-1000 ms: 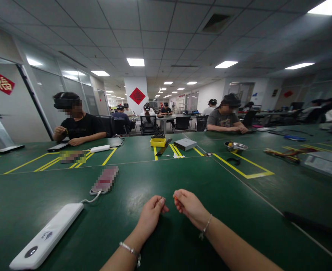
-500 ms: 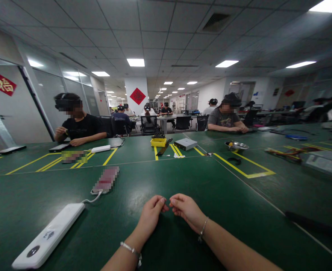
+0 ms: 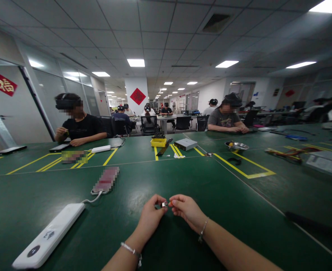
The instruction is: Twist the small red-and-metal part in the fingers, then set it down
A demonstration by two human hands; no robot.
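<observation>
Just above the green table (image 3: 137, 180), both of my hands meet near the lower middle of the head view. My left hand (image 3: 151, 212) is closed, pinching a small shiny metal piece (image 3: 163, 204) between thumb and fingers. Opposite it, my right hand (image 3: 187, 209) is closed in a pinch around a small orange piece (image 3: 170, 203). Only the tips of both pieces show, too small to name their kind. A narrow gap separates the fingertips of the two hands. Each wrist wears a bracelet.
To the left lie a white power bank (image 3: 50, 235) and a cabled phone (image 3: 106, 180). Farther back are a yellow bin (image 3: 158, 142), a grey box (image 3: 185, 143), a metal bowl (image 3: 240, 146) and a power supply (image 3: 328, 162). A dark strap-like object (image 3: 312, 222) lies right. Co-workers sit opposite.
My left thumb has shifted down and the fingers have opened slightly, so the metal piece now shows. The orange piece has come into sight at my right fingertips.
</observation>
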